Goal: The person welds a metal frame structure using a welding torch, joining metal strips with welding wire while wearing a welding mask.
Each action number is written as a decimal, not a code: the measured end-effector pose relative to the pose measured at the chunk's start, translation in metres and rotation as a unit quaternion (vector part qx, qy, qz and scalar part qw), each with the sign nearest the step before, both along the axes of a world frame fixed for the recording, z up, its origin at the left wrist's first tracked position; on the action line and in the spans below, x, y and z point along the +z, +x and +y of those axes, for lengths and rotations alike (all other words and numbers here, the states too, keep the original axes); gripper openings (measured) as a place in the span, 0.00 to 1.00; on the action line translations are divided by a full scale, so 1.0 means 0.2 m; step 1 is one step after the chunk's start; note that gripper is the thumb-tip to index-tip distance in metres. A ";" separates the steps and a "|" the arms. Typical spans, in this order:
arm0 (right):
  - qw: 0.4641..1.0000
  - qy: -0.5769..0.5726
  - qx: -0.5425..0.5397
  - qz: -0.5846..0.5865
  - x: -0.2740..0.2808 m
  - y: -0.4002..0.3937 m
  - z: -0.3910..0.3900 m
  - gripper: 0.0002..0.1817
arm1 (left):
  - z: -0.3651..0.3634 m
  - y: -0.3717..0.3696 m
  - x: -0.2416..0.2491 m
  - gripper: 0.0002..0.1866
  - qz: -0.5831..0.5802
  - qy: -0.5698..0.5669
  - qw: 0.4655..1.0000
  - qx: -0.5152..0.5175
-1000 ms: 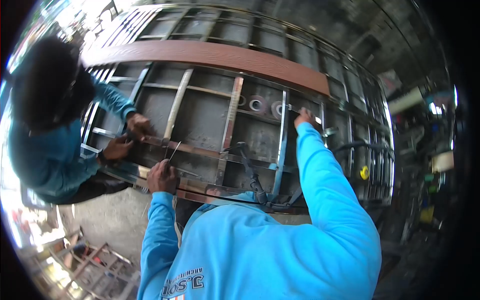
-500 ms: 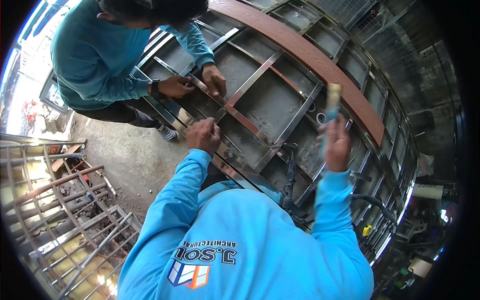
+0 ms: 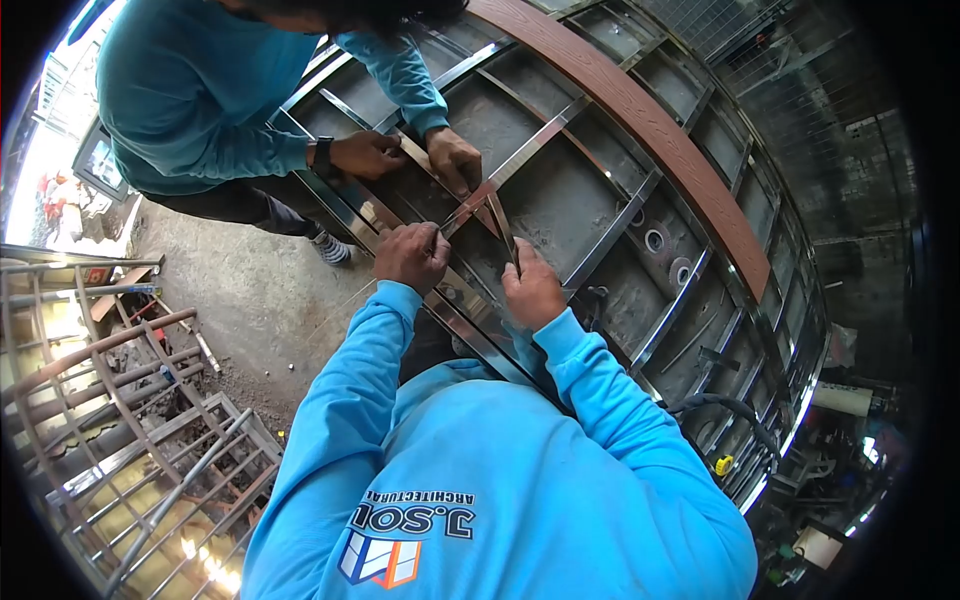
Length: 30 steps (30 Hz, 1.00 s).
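Observation:
My left hand (image 3: pixel 411 256) is closed at the near edge of a shiny metal frame (image 3: pixel 535 150), thumb and fingers together; what they pinch, if anything, is hidden. In my right hand (image 3: pixel 533 287) is a narrow metal strip (image 3: pixel 505 228), gripped at its lower end. Its upper end meets a reddish-brown crossbar (image 3: pixel 474 203) of the frame. Just beyond, a co-worker's hand (image 3: pixel 455 160) touches the same joint from above. That person's other hand (image 3: pixel 368 155) is curled over a nearby bar.
A long reddish wood-grain plank (image 3: pixel 640 120) lies across the frame. Round metal rings (image 3: pixel 655 241) sit between the bars. A dark cable (image 3: pixel 725 402) and a yellow tape measure (image 3: pixel 724 465) are at right. Metal grating (image 3: pixel 150 430) stands at lower left, on the concrete floor (image 3: pixel 220 265).
My right hand has come down and left from above the frame, bringing the narrow piece to the crossbar. My left hand stays nearly in place. The co-worker's hand has shifted slightly right.

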State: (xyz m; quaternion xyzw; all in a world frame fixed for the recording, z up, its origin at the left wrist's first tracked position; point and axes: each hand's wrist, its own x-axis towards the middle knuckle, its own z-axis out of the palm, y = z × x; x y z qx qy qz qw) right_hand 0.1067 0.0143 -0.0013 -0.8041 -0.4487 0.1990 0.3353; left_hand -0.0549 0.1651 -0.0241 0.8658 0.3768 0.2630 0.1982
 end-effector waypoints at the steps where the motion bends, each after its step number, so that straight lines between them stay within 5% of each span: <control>1: 1.000 -0.004 0.003 -0.003 -0.01 0.00 0.02 0.24 | 0.00 0.00 0.00 0.08 -0.002 0.000 1.000 0.008; 16: 0.998 -0.059 -0.008 0.006 -0.08 -0.04 0.06 0.26 | 0.00 0.01 -0.01 0.07 0.053 -0.011 0.998 0.012; 22: 0.989 -0.073 -0.128 -0.021 -0.06 -0.01 -0.07 0.31 | 0.02 0.05 -0.02 0.17 0.130 0.011 0.991 -0.026; 27: 0.965 -0.164 -0.127 -0.162 -0.14 0.07 -0.05 0.33 | 0.02 0.16 -0.02 0.15 0.166 0.038 0.978 -0.117; 30: 0.952 -0.212 -0.128 -0.182 -0.13 0.09 0.02 0.34 | 0.03 0.20 -0.06 0.14 0.082 0.061 0.985 -0.142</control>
